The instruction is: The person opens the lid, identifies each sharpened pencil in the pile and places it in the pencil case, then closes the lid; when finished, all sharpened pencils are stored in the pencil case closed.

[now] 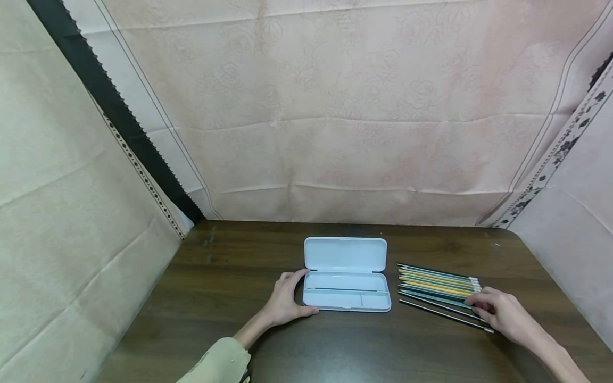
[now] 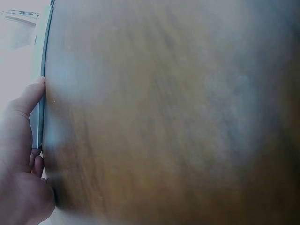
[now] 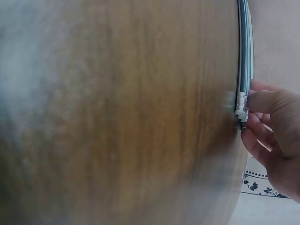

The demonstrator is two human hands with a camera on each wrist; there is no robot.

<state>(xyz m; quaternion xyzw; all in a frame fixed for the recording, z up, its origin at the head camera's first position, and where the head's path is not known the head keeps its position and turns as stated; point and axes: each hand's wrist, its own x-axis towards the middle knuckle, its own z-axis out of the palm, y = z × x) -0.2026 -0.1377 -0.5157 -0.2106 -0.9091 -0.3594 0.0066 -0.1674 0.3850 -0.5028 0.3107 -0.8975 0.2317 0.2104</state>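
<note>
Pencils (image 1: pixel 436 283) — green, yellow, black — lie beside the open pale-blue case (image 1: pixel 345 280).

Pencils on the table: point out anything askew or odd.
The nearest dark pencil lies slightly apart from the other pencils, leaving a visible gap; nothing looks spilled.

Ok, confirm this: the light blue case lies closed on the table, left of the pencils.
Not closed: the head view shows the light blue case open, its lid folded back. It does lie on the table, left of the pencils.
</note>
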